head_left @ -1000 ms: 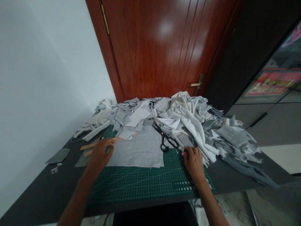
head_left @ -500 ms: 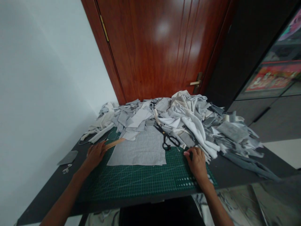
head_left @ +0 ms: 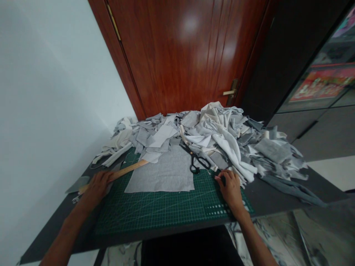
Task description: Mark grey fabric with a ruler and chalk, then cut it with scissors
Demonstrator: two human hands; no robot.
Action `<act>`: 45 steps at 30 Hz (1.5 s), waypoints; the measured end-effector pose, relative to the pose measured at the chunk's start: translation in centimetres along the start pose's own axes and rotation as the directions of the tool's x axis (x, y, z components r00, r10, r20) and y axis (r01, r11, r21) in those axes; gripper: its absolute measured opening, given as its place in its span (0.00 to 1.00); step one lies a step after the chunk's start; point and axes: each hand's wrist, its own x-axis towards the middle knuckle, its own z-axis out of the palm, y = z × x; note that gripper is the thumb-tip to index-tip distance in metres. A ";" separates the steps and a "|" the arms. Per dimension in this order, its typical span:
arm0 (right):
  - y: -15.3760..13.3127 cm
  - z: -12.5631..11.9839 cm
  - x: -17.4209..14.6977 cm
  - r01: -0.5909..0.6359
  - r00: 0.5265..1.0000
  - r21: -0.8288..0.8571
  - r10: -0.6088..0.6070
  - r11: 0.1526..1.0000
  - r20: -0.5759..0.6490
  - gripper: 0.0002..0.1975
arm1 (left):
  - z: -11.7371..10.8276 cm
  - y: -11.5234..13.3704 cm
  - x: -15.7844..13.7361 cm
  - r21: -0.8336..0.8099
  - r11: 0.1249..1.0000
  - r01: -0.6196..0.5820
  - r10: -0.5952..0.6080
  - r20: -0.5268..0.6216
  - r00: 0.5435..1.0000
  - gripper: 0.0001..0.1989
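Leftward since a moment ago, left hand (head_left: pixel 95 186) grips wooden ruler (head_left: pixel 126 170); right hand (head_left: pixel 230 188) closed on a dark tool beside grey cloth (head_left: pixel 163 173), best kept flat.

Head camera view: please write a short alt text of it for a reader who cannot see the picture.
A person's left hand rests on a wooden ruler at the left edge of a green cutting mat, while the right hand holds a small dark object. A grey fabric rectangle lies on the mat beside black scissors, before a heap of fabric scraps.
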 end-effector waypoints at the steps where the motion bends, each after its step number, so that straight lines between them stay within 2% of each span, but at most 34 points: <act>1: -0.2 -0.2 -0.1 -0.013 1.000 0.046 0.013 0.999 0.013 0.13 | -0.2 -0.3 -1.0 0.009 1.000 0.029 -0.029 -0.015 0.999 0.20; 5: -2.8 -0.3 -1.3 -0.108 0.987 0.336 0.059 0.936 0.152 0.10 | -0.4 -0.7 -5.5 -0.026 0.994 0.111 -0.112 -0.038 0.993 0.24; 6: -4.0 -0.3 -1.7 -0.121 0.976 0.405 0.033 0.906 0.217 0.10 | -0.3 -0.4 -6.4 -0.044 0.991 0.126 -0.127 -0.042 0.991 0.25; 8: -6.8 -0.1 -2.3 -0.092 0.934 0.505 -0.102 0.859 0.343 0.10 | -0.1 0.7 -7.8 -0.068 0.986 0.153 -0.155 -0.029 0.987 0.24; 11: -10.8 0.5 -2.2 -0.017 0.831 0.589 -0.316 0.808 0.457 0.08 | 0.1 3.3 -8.4 -0.080 0.982 0.170 -0.169 0.021 0.985 0.22; 13: -12.3 1.2 -1.5 -0.036 0.790 0.579 -0.332 0.814 0.516 0.10 | 0.2 5.3 -8.0 -0.101 0.986 0.135 -0.132 0.039 0.991 0.21; 15: -12.7 2.0 -0.9 -0.082 0.775 0.522 -0.275 0.849 0.569 0.11 | 0.3 7.2 -7.4 -0.130 0.988 0.080 -0.077 0.029 0.997 0.22; 18: -11.9 3.0 -0.6 -0.149 0.770 0.473 -0.198 0.868 0.606 0.12 | 0.2 9.5 -6.2 -0.165 0.986 0.018 -0.015 0.017 1.000 0.21; 20: -11.3 3.1 -0.7 -0.160 0.764 0.472 -0.194 0.867 0.615 0.12 | 0.2 10.6 -5.3 -0.182 0.983 0.008 -0.006 0.011 1.000 0.20; 25: -10.5 2.4 -0.5 -0.078 0.751 0.465 -0.255 0.882 0.610 0.11 | -0.1 12.5 -3.1 -0.226 0.974 -0.029 0.045 0.067 0.997 0.20; 28: -10.0 2.0 -0.4 -0.059 0.741 0.472 -0.279 0.880 0.612 0.11 | -0.4 13.3 -3.1 -0.234 0.972 -0.028 0.056 0.116 0.992 0.20; 32: -9.4 1.5 -0.9 -0.041 0.719 0.462 -0.294 0.886 0.629 0.11 | -1.0 14.1 -4.5 -0.251 0.967 -0.032 0.074 0.162 0.984 0.21; 37: -9.5 0.9 -1.7 -0.019 0.708 0.438 -0.297 0.899 0.641 0.12 | -1.3 13.8 -6.0 -0.259 0.963 -0.075 0.134 0.215 0.967 0.22; 42: -10.2 0.8 -2.0 -0.106 0.754 0.471 -0.238 0.876 0.612 0.09 | -0.5 12.1 -7.2 -0.214 0.965 -0.149 0.196 0.222 0.955 0.24; 45: -11.0 1.0 -2.5 -0.087 0.785 0.472 -0.232 0.877 0.574 0.08 | 0.2 10.6 -8.6 -0.202 0.962 -0.186 0.229 0.220 0.948 0.23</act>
